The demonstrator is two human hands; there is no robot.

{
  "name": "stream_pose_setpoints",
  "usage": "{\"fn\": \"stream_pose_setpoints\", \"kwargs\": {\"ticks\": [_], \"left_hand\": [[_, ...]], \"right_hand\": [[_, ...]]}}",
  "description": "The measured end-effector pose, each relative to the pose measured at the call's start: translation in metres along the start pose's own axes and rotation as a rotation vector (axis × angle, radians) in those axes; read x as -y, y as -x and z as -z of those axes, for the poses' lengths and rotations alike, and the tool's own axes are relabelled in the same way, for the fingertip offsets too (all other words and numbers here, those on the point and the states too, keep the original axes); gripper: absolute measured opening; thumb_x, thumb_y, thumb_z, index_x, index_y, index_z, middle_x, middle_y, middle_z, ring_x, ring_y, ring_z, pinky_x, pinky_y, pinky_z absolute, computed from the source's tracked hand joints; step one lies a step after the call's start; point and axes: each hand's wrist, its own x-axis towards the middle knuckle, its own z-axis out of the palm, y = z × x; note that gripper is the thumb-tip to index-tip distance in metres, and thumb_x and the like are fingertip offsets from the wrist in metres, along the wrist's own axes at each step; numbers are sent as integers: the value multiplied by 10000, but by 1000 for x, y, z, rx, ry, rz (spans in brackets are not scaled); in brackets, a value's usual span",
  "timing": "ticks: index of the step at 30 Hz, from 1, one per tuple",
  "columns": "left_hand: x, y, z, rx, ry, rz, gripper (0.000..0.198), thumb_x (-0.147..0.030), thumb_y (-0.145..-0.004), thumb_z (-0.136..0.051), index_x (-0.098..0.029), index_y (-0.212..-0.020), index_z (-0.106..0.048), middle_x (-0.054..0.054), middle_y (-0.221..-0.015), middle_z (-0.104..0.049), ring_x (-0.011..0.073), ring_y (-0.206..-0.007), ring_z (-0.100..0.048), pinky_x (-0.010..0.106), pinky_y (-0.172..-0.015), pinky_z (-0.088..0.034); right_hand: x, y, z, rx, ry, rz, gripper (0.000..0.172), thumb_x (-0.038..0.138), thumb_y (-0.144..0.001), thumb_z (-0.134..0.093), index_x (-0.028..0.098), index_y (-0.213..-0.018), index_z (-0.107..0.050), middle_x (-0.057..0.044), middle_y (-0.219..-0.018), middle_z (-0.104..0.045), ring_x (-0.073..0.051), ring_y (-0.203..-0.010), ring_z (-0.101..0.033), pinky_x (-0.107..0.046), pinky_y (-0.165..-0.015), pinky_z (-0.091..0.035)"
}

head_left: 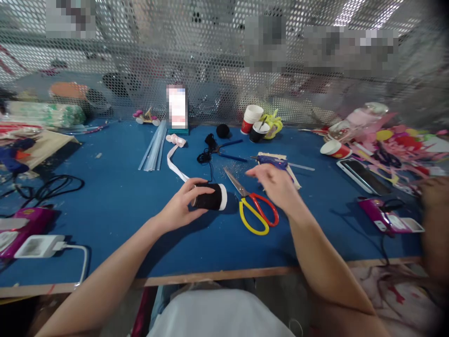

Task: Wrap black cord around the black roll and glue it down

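My left hand (184, 203) is closed around a paper cup wrapped in black yarn (209, 197), tilted on its side with its white rim to the right. A black strand runs up from it toward a tangle of black yarn (204, 156). White ribbon (172, 161) passes behind my left fingers. My right hand (275, 187) hovers with its fingertips drawn together; whatever is between them is too small to make out. Just left of that hand, scissors (245, 194) with one yellow and one red handle lie slightly apart. A blue glue gun (271, 161) rests beyond my right hand.
Clear glue sticks (153, 150), a lit phone (177, 107), a black pompom (222, 131), blue-handled pliers (231, 157) and paper cups (252, 118) stand toward the mesh. Purple power strips (382, 215) and cables sit at both sides. Someone's arm (435, 224) is at the right edge.
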Motion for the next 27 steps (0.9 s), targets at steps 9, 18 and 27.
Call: {"fn": "stream_pose_setpoints", "kwargs": {"ticks": [9,18,27], "left_hand": [[-3,3,-11,90,-82,-115,399,-174,-788,-549,-250,-1175,-489,102,-1236,-350,228,-1124,-424,385,-915,-430],[-6,3,-8,126,-86,-119,452,-224,-769,-593,-245,-1206,-476,105,-1178,-393,232,-1138,-410,382,-943,-409],[5,2,-9,-7,166,103,602,-324,-704,-659,-220,-1240,-405,91,-1159,-495,217,-1017,-531,353,-827,-482]], "right_hand": [[24,-5,-60,499,-382,-134,496,608,-794,-392,215,-786,-695,-54,-877,-683,-215,-893,-596,-369,-802,-430],[18,6,-68,238,-611,-139,232,375,-702,-632,170,-808,-655,-35,-827,-664,-141,-780,-598,-291,-768,-448],[0,0,-63,-27,-608,-71,252,433,-720,-607,183,-751,-610,-15,-710,-627,-103,-634,-535,-248,-622,-422]]}}
